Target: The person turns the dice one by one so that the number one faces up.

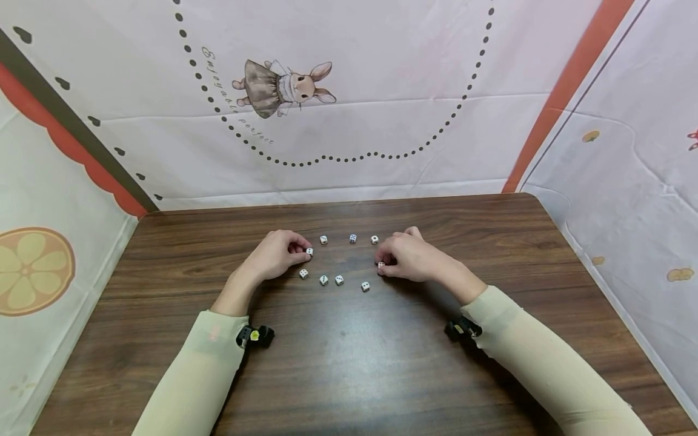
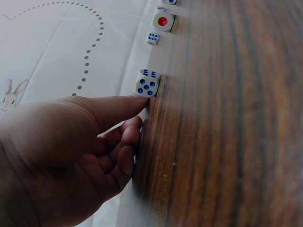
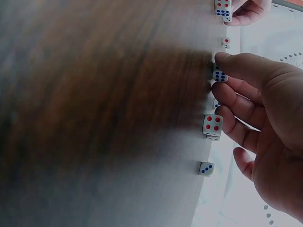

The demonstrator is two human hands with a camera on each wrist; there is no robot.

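Small white dice with dotted faces are scattered over the wooden table. My left hand (image 1: 277, 253) pinches a die (image 1: 309, 251) between thumb and fingers at the left of the group. In the left wrist view another die (image 2: 147, 83), with five blue dots facing the camera, overlaps the thumb tip. At the right, my right hand (image 1: 408, 255) pinches a die (image 1: 381, 265) between thumb and index finger. The right wrist view shows blue dots on this die (image 3: 219, 74); beside the curled fingers sits a die (image 3: 212, 124) with four red dots.
Behind the hands lie three dice, among them the middle die (image 1: 352, 238). Several more, including a die (image 1: 339, 280) and the rightmost die (image 1: 365, 286), form a nearer row. The brown table (image 1: 349, 369) meets a printed cloth wall (image 1: 371, 79) at its back edge.
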